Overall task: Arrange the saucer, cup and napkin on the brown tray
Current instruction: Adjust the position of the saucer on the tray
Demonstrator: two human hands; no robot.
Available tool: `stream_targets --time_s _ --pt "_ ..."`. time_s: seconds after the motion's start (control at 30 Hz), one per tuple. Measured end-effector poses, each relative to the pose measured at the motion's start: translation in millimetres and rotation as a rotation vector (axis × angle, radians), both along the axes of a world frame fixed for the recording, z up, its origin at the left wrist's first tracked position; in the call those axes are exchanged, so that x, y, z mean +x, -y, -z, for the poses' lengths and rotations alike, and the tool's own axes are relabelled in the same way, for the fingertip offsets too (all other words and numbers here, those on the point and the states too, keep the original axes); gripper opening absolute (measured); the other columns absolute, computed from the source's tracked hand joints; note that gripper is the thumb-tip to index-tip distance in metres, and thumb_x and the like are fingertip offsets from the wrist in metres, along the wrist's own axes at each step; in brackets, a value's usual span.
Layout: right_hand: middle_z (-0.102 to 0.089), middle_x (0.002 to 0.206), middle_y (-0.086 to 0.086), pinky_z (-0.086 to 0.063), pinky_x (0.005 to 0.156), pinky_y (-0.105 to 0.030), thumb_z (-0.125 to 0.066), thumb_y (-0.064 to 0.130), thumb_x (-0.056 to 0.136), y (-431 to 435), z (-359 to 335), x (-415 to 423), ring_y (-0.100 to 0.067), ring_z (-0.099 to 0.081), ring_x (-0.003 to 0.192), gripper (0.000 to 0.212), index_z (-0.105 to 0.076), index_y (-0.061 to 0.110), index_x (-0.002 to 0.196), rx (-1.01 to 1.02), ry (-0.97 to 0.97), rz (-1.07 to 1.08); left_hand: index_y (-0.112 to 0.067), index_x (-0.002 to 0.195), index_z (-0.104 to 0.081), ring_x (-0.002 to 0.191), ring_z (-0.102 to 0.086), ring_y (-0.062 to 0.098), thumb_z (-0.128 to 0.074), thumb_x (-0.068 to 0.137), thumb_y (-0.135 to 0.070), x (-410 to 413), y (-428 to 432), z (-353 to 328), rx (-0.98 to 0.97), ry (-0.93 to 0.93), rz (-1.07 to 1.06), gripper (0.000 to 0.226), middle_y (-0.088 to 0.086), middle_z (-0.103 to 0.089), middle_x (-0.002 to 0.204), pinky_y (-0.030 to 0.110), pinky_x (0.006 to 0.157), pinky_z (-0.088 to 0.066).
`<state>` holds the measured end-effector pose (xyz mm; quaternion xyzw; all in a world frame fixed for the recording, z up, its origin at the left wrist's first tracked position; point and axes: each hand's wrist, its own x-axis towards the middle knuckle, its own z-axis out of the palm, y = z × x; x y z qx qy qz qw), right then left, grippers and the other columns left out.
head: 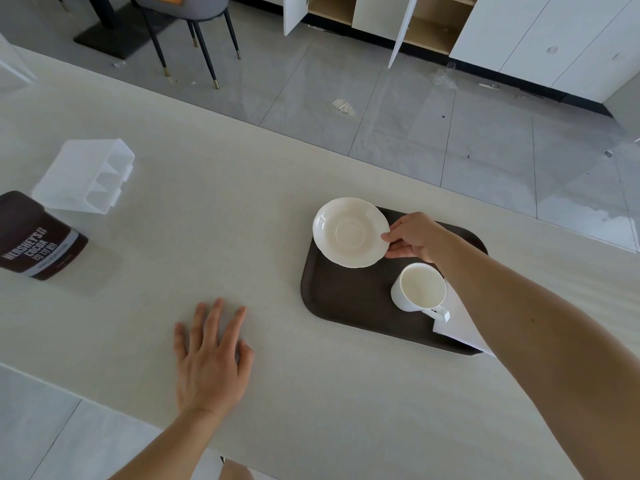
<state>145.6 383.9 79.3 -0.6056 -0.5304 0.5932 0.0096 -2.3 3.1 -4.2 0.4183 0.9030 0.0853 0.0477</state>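
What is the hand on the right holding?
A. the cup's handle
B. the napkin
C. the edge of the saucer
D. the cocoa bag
C: the right hand pinches the rim of the saucer over the far left corner of the brown tray, while the cup stands untouched nearby.
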Motion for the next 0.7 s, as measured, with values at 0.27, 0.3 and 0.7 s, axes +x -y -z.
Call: stream_targets --time_s 0.27,0.3,0.7 --pt "-0.067 0.101 -0.027 -0.063 0.062 -0.04 -0.068 -0.012 0.084 0.3 0.9 -0.2 -0.036 -0.071 0.076 0.018 -0.058 0.001 0.089 0.008 0.001 0.014 -0.026 0.141 -0.05 0.146 -0.031 0.038 -0.038 0.087 -0.035 0.7 0.8 0.0 0.002 -0.001 -0.001 0.056 0.013 -0.044 0.153 0.062 0.118 -0.019" --pt "-0.067 0.1 -0.027 -0.063 0.059 -0.039 -0.068 -0.012 0.084 0.6 0.8 0.1 -0.035 -0.072 0.075 0.017 -0.058 0.001 0.089 0.005 0.001 0.013 -0.026 0.142 -0.05 0.146 -0.031 0.038 -0.038 0.087 -0.035 0.7 1.1 0.0 0.002 -0.004 0.0 0.056 0.013 -0.044 0.153 0.062 0.118 -0.019" --pt "-0.068 0.097 -0.027 -0.063 0.057 -0.038 -0.07 -0.012 0.082 0.2 2.7 3.0 -0.037 -0.072 0.074 0.019 -0.057 0.001 0.087 0.011 -0.022 -0.015 -0.026 0.142 -0.05 0.147 -0.03 0.037 -0.037 0.088 -0.035 0.3 -0.1 -1.4 -0.007 0.002 -0.001 0.057 0.014 -0.044 0.153 0.062 0.118 -0.018"
